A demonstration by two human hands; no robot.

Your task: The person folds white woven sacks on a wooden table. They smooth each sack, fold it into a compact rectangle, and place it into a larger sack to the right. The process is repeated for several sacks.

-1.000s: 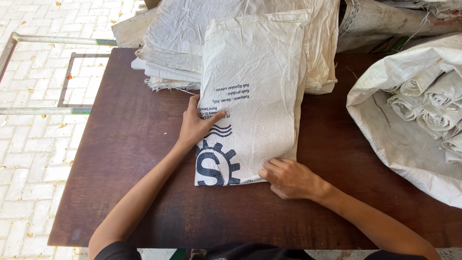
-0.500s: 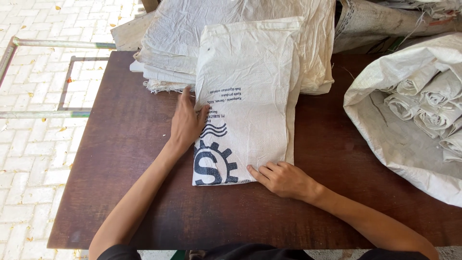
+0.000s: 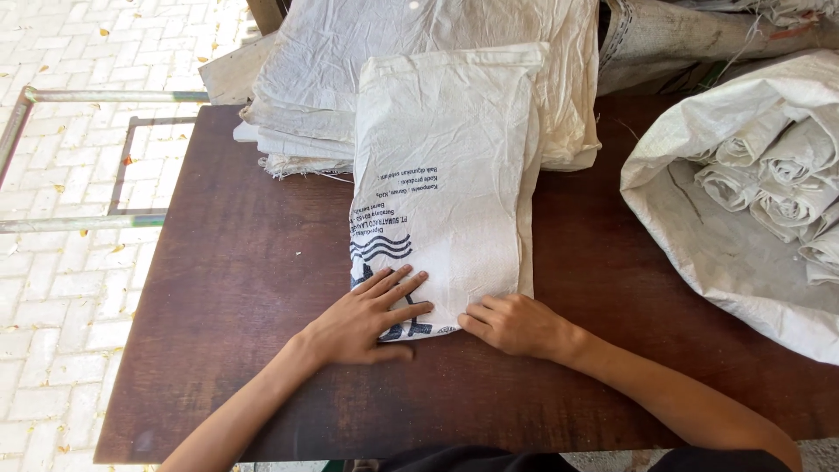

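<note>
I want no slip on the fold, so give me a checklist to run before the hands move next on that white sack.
1. Left hand flat on the folded sack, near corner: ok.
2. Right hand at the sack's near edge: ok.
3. Sack lies flat on the table: ok, a few creases.
4. Far end clear of the sack pile: not ok, it overlaps the pile.
5. Big bag of rolled sacks apart from the sack: ok.
6. Layers lined up underneath: cannot tell.
</note>
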